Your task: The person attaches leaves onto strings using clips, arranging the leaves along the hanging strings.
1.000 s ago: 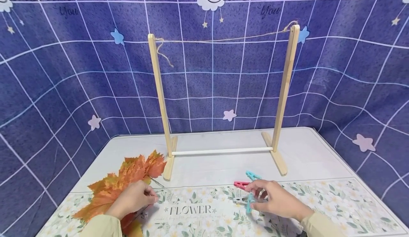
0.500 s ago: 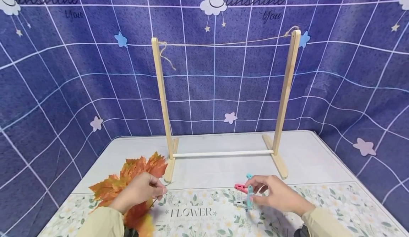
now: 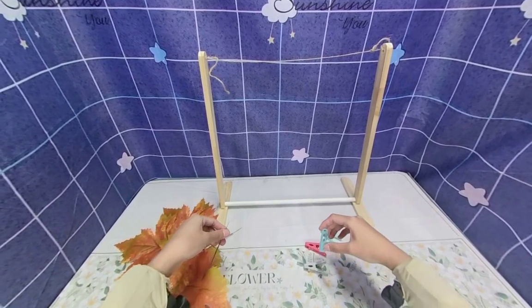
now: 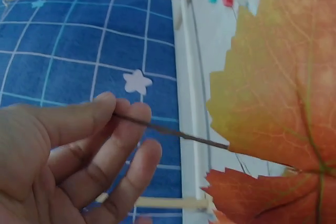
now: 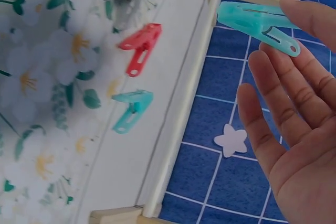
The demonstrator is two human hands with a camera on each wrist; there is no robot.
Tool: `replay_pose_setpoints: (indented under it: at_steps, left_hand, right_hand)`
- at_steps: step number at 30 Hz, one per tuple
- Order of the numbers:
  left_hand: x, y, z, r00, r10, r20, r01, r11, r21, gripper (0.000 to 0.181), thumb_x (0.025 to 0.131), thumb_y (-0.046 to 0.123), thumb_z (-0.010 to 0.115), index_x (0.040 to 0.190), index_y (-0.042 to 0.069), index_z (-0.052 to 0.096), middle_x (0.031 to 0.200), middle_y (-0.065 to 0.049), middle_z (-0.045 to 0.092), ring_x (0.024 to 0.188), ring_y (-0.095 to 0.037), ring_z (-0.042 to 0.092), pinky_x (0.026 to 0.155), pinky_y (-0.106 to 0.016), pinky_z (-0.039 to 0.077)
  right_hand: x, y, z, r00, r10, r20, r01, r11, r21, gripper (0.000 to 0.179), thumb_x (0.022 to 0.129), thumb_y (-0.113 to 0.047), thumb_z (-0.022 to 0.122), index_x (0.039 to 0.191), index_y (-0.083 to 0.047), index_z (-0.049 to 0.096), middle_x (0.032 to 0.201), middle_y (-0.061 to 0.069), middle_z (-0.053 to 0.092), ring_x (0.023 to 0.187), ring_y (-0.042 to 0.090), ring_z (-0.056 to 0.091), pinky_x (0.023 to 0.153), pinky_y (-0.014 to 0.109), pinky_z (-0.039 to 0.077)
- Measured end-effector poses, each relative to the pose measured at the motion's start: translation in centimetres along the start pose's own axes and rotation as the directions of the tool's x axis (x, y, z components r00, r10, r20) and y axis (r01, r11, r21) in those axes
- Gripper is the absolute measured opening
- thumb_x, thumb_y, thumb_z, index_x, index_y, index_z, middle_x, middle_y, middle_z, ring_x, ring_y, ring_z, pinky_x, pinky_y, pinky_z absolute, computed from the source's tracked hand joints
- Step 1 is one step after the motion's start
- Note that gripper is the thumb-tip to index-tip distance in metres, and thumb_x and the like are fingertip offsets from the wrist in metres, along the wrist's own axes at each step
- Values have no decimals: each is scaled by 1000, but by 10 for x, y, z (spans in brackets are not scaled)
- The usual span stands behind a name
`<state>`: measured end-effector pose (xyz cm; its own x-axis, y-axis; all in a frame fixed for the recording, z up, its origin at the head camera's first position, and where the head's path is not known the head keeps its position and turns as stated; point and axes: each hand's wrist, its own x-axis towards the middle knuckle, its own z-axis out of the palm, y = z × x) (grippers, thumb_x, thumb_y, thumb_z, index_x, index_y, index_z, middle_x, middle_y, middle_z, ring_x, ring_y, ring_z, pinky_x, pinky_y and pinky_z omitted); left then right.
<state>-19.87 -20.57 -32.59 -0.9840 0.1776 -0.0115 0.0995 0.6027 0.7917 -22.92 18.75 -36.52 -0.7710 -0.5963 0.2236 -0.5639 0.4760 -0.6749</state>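
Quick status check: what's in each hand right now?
Left hand pinches leaf stem. Right hand holds teal clothespin. Rack string bare, nothing in the way.

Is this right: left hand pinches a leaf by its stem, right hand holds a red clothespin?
Not quite. The clothespin in the right hand is teal, not red; the right wrist view shows it clearly. The red clothespin lies on the table. The rest holds: the left hand pinches the leaf by its stem.

Leaves (image 3: pixel 166 243) left on table (image 3: pixel 399 202), pegs (image 3: pixel 313 248) right, rack (image 3: pixel 291 202) behind.
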Motion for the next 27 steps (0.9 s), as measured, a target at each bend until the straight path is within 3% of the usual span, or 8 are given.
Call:
replay_pose_setpoints:
  at_steps: [6,10,15,22,27]
  left_hand:
    - [1,18,-2,995,-74,-59,70,995,-72,12,94,11,73,88,1,76,71,-4,71,67,-14,63,63,-29,52]
    - [0,29,-6,998,-57,-38,54,996,-76,12,94,9,73,85,1,75,70,-4,69,68,-15,63,67,-32,55]
    - [-2,40,-6,999,-11,-47,15,997,80,13,92,16,76,80,10,75,66,1,65,62,-14,57,59,-30,47]
    - [-3,59,3,989,85,-124,-39,941,338,4,89,23,79,85,20,79,66,10,65,59,-11,56,57,-33,43]
    - [1,73,8,973,179,-149,-108,914,392,8,89,22,79,82,23,77,65,14,64,60,-8,55,62,-35,43]
  right_hand:
    - [7,-7,-10,999,-39,-14,38,999,-18,27,94,-25,75,117,-11,69,95,-12,70,90,7,64,81,35,54]
    - [11,-11,-15,999,-38,-31,37,999,-34,28,95,-25,74,117,-10,69,95,-11,69,90,6,64,81,35,55]
    - [14,-16,-18,1000,-8,-26,7,1000,-25,30,95,-27,74,119,-10,69,97,-11,68,91,8,64,83,35,54]
    - [16,-18,-21,999,-16,-39,16,1000,-25,32,94,-26,75,121,-10,69,97,-10,69,91,9,64,83,35,54]
    - [19,-23,-27,995,-53,-82,49,998,-46,34,92,-24,78,121,-10,68,97,-8,68,90,10,65,82,35,55]
